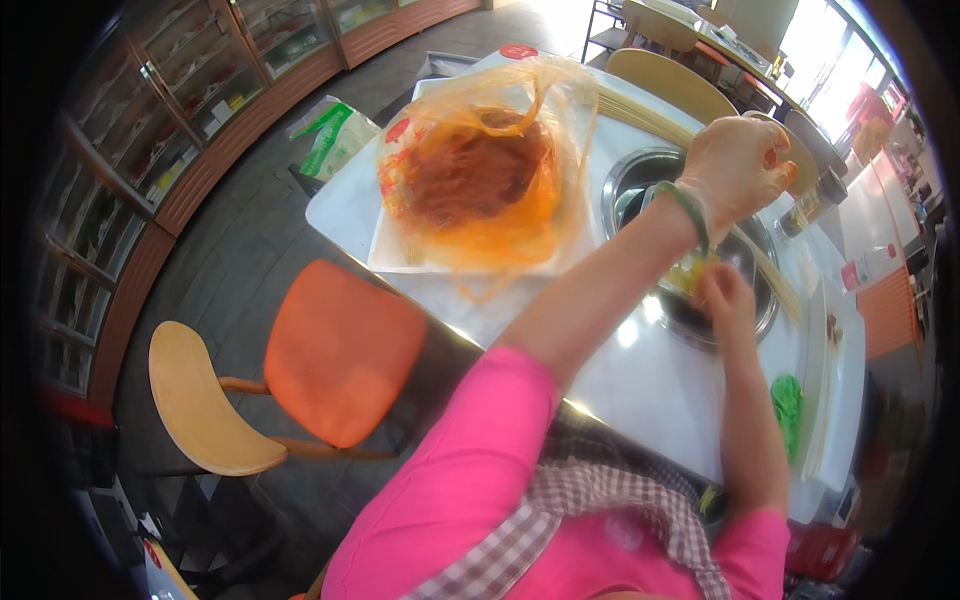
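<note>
My left hand (738,165), in what looks like a thin clear glove with a green band (690,213) at the wrist, is raised over the far side of a round metal pot (612,190) set in the table. Its fingers are curled, with reddish-orange tips; what they hold, if anything, cannot be made out. Lower down, my right hand (728,295) pinches beside a small yellow-green piece (684,276) over the pot. Whether that piece is in its fingers is unclear. Thin wooden skewers (768,268) lie across the pot, partly hidden by my arm and hand.
A white tray (385,250) holds an orange-tinted plastic bag of reddish-brown food (470,175). More skewers (645,112) lie behind. To the right are a jar (815,205), a green bundle (787,410) and a long white tray (825,400). An orange-seated chair (340,350) stands left.
</note>
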`<state>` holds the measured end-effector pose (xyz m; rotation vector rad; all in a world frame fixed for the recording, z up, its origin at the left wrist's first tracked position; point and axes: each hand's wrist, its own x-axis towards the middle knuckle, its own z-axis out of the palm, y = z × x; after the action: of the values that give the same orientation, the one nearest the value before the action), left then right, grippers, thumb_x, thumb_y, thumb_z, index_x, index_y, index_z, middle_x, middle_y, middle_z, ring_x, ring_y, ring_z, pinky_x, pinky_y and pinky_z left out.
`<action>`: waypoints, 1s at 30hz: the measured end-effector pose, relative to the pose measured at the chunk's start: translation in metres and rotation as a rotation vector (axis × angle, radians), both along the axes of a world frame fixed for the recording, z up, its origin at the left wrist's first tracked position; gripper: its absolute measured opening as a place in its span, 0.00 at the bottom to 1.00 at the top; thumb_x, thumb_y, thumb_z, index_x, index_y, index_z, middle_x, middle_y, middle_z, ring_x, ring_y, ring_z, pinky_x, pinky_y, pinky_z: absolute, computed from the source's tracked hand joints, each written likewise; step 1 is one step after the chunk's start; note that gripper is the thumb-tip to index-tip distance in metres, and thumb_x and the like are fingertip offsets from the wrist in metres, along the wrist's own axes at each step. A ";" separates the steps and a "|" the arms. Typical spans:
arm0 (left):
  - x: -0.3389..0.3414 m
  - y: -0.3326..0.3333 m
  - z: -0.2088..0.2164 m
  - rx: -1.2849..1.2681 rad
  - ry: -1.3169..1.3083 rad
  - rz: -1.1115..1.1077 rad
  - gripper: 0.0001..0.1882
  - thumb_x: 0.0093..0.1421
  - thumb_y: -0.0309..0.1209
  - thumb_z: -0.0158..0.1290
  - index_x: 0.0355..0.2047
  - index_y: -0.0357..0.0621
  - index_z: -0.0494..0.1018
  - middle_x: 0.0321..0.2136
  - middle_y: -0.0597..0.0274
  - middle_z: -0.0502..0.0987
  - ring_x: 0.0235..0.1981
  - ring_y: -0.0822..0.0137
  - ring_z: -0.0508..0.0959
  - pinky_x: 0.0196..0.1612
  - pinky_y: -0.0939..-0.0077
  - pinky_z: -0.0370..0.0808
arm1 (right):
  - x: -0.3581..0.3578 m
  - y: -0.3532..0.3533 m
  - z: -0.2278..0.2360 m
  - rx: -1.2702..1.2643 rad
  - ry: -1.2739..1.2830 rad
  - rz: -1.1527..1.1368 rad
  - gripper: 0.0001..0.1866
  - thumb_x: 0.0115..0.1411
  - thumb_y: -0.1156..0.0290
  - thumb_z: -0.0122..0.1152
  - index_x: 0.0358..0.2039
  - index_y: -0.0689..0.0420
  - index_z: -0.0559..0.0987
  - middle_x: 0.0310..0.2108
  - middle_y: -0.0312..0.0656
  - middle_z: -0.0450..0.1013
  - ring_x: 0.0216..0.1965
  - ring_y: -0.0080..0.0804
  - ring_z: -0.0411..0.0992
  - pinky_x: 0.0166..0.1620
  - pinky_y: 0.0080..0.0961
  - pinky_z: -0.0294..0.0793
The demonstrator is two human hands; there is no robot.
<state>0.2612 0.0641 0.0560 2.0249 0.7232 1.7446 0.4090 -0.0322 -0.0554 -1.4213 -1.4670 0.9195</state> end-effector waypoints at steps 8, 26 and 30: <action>-0.067 -0.025 0.002 0.099 0.247 0.230 0.16 0.54 0.38 0.64 0.40 0.42 0.81 0.33 0.53 0.83 0.35 0.55 0.82 0.40 0.64 0.77 | -0.017 -0.035 -0.023 0.015 0.229 0.084 0.06 0.65 0.80 0.57 0.42 0.62 0.76 0.29 0.34 0.75 0.29 0.16 0.74 0.29 0.12 0.68; -0.295 -0.092 -0.078 -0.302 0.888 0.738 0.10 0.48 0.23 0.64 0.33 0.44 0.81 0.37 0.59 0.78 0.45 0.56 0.77 0.46 0.65 0.76 | -0.016 -0.033 -0.037 0.091 0.141 0.090 0.05 0.64 0.80 0.59 0.40 0.63 0.77 0.28 0.32 0.74 0.28 0.17 0.74 0.30 0.12 0.69; -0.289 -0.089 -0.079 -0.227 1.007 0.825 0.09 0.48 0.24 0.64 0.31 0.45 0.80 0.40 0.59 0.78 0.45 0.55 0.77 0.47 0.62 0.77 | -0.016 -0.033 -0.033 0.071 0.118 0.089 0.04 0.64 0.80 0.60 0.40 0.62 0.77 0.28 0.32 0.75 0.28 0.15 0.74 0.29 0.11 0.68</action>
<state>-0.0282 -0.0246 -0.0235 2.5457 2.1699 0.6766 0.3934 -0.0654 -0.0886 -1.2380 -1.4688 0.9796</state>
